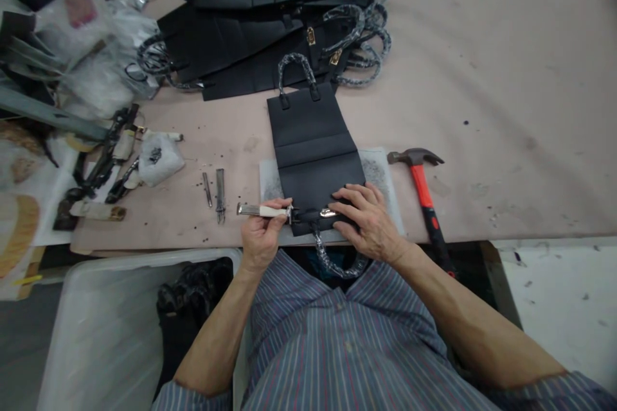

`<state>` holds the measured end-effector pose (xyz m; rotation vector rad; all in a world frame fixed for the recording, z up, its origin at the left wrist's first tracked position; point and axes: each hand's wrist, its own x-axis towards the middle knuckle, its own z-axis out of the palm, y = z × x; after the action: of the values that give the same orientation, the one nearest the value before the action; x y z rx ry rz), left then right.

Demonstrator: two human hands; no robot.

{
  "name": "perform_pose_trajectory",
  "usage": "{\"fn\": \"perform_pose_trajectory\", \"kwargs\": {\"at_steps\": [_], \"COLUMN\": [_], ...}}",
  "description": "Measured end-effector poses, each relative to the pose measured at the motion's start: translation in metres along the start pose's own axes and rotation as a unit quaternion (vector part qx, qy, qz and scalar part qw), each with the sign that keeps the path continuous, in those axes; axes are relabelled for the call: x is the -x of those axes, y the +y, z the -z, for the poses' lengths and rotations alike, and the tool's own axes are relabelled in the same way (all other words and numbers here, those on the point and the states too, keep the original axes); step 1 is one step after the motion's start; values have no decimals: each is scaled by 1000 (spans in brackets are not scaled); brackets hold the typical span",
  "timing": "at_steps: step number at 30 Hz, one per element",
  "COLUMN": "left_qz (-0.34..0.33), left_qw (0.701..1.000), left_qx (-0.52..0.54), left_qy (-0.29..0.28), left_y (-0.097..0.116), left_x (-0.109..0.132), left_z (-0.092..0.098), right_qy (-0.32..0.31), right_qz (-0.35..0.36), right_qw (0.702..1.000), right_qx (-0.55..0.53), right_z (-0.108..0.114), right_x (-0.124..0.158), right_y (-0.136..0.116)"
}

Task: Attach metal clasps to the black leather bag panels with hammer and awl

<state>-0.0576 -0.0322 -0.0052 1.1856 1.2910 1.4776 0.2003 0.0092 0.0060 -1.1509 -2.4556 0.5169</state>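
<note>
The left hand (263, 234) closes around a slim white-handled metal tool (263, 210), its tip at a small gold metal clasp (328, 212). The open right hand (364, 218) presses flat on a black leather bag panel (313, 141), which lies at lower centre on a smudged white sheet (380, 170) atop a beige work table (506, 109). A red-handled claw hammer (423, 186) lies just right of the sheet. More black leather bag panels (241, 45) are stacked at upper centre.

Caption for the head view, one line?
Left hand holds a white-handled metal tool at a black bag panel; right hand presses on it.
</note>
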Motion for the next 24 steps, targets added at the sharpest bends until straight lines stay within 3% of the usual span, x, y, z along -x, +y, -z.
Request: {"fn": "perform_pose_trajectory", "kwargs": {"at_steps": [6,16,24], "left_qz": [-14,20,26], "left_qw": [1000,1000,999], "left_qx": [-5,-3,10], "left_qy": [3,19,21], "left_y": [1,-4,-5], "left_x": [2,-2,-1], "left_z": [-1,0,1], "right_qy": [-2,-42,-40], "right_qz": [-33,-10,-12], "right_qw": [999,999,999], "right_qx": [-18,24,-24], "right_z": [-1,10,-3], "right_x": [-4,-18,-26], "right_y": [-2,-15,-19]}}
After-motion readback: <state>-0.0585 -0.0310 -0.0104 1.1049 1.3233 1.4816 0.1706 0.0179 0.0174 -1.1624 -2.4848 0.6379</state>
